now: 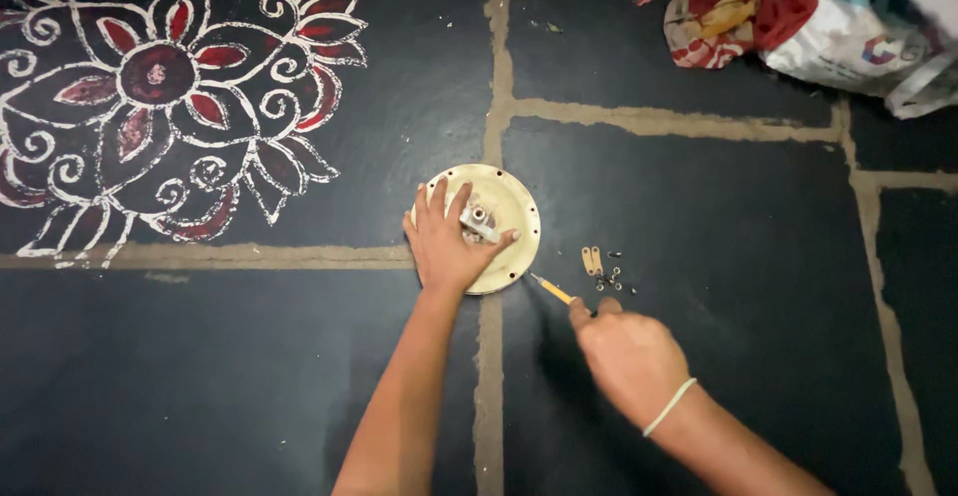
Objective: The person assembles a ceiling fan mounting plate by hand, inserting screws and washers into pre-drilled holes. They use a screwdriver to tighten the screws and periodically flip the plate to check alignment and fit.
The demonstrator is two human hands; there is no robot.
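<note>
Right hand (pixel 629 356) grips screwdriver (pixel 555 292); left hand (pixel 446 245) on disc (pixel 517 207) edge.

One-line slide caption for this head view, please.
Left hand steadies a round cream plate on the dark floor; right hand holds a yellow screwdriver beside loose screws.

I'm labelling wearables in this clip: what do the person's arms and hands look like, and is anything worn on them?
Both forearms are bare, with no sleeves in view. The left hand has no glove, ring or band that I can see. The right hand is also ungloved, and it is somewhat blurred. A thin pale elastic band circles the right wrist. No watch shows on either arm.
</note>
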